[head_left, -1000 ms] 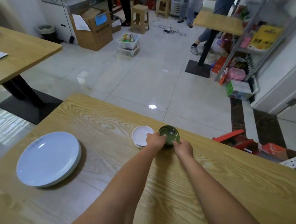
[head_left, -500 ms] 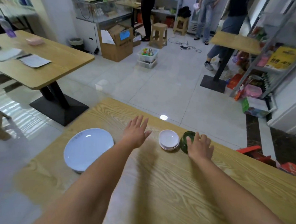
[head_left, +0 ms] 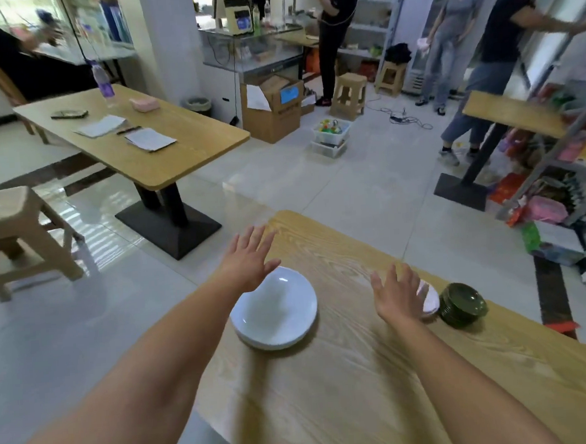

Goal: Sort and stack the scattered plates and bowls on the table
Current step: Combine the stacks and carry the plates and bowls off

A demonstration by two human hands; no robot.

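Your left hand (head_left: 249,264), fingers spread and empty, hangs over the stacked round white plates (head_left: 280,317) on the pale wooden table (head_left: 347,407). Your right hand (head_left: 397,297), equally spread and empty, partly hides small white bowls (head_left: 431,301) beside stacked dark-green bowls (head_left: 463,303).

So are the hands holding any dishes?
No. The left hand and right hand are both open, fingers spread, holding nothing.

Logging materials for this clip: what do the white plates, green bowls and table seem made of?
White plates: glossy, probably glazed ceramic or melamine; soft reflections. Green bowls: shiny, perhaps glazed ceramic or glass; highlights on rims. Table: printed or real wood grain, light sheen.
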